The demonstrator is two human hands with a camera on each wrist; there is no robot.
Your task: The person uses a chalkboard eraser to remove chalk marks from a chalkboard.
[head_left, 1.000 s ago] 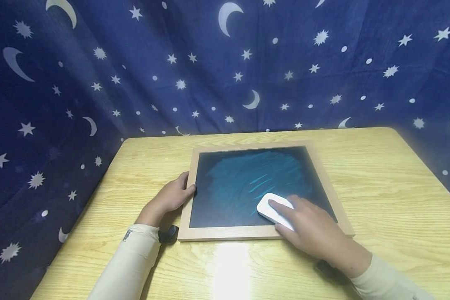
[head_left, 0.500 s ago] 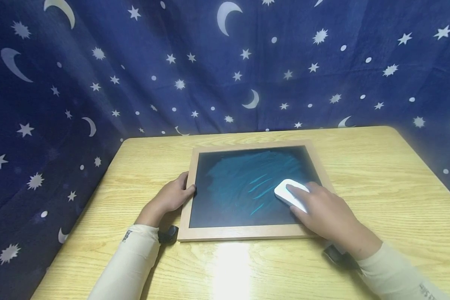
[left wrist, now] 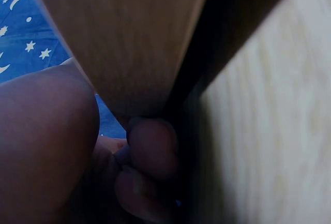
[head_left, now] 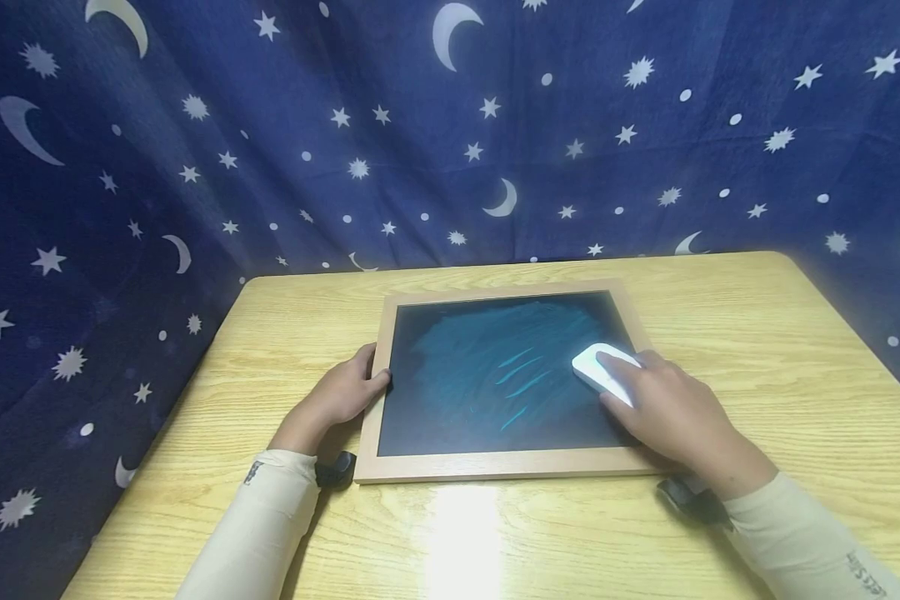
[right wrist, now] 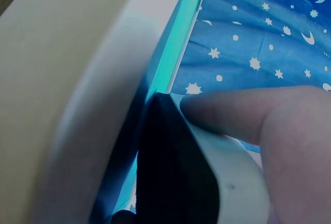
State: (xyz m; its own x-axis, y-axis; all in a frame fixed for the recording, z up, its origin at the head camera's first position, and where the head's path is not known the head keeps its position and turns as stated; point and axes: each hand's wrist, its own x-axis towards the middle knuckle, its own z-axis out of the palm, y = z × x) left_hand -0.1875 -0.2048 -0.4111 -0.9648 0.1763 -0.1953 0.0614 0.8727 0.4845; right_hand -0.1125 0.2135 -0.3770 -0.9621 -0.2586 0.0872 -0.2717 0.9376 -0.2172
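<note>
A chalkboard (head_left: 450, 417) in a pale wooden frame lies on the table, smeared with blue-green chalk and showing several brighter diagonal streaks near its middle. My left hand (head_left: 337, 396) grips the frame's left side, thumb on top; in the left wrist view the fingertips (left wrist: 152, 149) curl against the frame's edge (left wrist: 129, 38). Over the board's right part, my right hand (head_left: 675, 412) holds a white chalkboard eraser (head_left: 592, 360) with the index finger along its top. The right wrist view shows the eraser's dark pad (right wrist: 176, 177) facing the board; whether it touches cannot be told.
The board rests on a light wood-grain table (head_left: 757, 358). A dark blue curtain (head_left: 420, 150) with moons and stars hangs behind the table and along its sides. Each wrist carries a small black device, such as the one (head_left: 693, 504) beside the right sleeve.
My right hand has carried the eraser up and to the right from the board's lower middle, uncovering more of the bright streaks. The left hand and the board have stayed put.
</note>
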